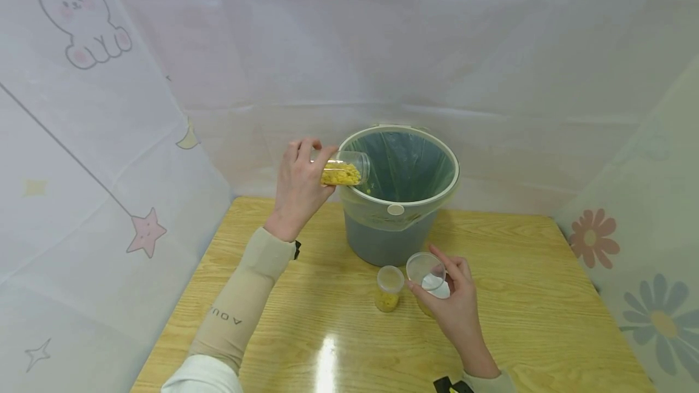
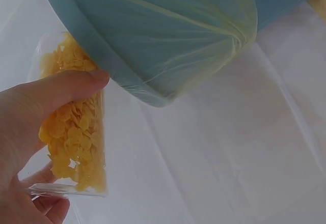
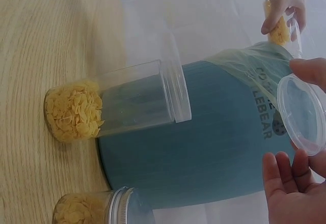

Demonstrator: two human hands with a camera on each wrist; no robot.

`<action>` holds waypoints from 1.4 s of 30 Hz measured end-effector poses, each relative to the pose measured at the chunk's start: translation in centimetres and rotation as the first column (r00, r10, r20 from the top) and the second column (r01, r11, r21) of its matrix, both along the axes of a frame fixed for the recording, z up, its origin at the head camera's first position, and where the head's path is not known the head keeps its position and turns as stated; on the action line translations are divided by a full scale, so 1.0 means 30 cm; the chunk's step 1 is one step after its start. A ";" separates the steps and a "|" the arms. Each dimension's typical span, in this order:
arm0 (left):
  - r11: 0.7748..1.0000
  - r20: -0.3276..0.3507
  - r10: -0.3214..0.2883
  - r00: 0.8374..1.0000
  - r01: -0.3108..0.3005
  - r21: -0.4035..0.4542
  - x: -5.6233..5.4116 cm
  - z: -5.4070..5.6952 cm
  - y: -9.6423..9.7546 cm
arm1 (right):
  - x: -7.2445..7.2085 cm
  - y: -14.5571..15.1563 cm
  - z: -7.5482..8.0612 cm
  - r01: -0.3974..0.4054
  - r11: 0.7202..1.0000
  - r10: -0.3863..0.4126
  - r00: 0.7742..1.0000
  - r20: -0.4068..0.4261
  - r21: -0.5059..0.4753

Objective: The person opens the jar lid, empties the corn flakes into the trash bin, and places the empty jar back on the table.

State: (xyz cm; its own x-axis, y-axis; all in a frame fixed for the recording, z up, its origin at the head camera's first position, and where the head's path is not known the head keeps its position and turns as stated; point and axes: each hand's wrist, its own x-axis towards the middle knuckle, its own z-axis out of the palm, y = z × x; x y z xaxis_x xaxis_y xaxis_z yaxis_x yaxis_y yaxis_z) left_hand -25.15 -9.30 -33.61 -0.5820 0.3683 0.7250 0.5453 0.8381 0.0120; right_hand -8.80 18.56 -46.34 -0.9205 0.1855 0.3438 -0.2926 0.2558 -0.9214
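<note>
My left hand [image 1: 304, 184] grips a clear jar [image 1: 344, 168] of yellow flakes. The jar lies tipped on its side, its mouth at the rim of a grey-blue bin [image 1: 382, 238]. Seen from the left wrist, the flakes [image 2: 76, 132] are heaped along the jar's lower wall, and the thumb lies across it. A clear round lid [image 3: 300, 113] is pinched between the thumb and fingers of my right hand [image 1: 455, 302]. Below that hand stand a clear-lidded jar [image 3: 127, 102], partly filled with flakes, and a second jar [image 3: 84, 208] with a silvery lid.
A thin yellowish liner [image 1: 401, 159] covers the inside of the bin and folds over its pale rim. The bin stands at the back of a wooden table [image 1: 306, 320], close to a pale hanging sheet [image 1: 327, 47]. Printed sheets also enclose both sides.
</note>
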 end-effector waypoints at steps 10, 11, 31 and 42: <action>1.000 -0.003 -0.004 1.000 0.004 0.003 -0.001 -0.001 0.000 | 0.012 -0.010 0.027 -0.004 1.000 0.004 1.000 0.014 0.011; 1.000 -0.003 -0.005 1.000 0.005 0.002 -0.001 0.000 0.000 | 0.017 -0.015 0.041 -0.003 1.000 0.003 1.000 0.013 0.013; 1.000 0.006 0.000 1.000 0.000 -0.009 -0.002 0.000 0.000 | -0.002 0.006 -0.014 0.007 1.000 -0.008 0.999 0.042 0.019; 0.999 -0.018 0.005 1.000 -0.006 -0.050 0.004 0.002 0.000 | 0.019 -0.017 0.038 0.017 1.000 -0.018 0.998 0.053 0.016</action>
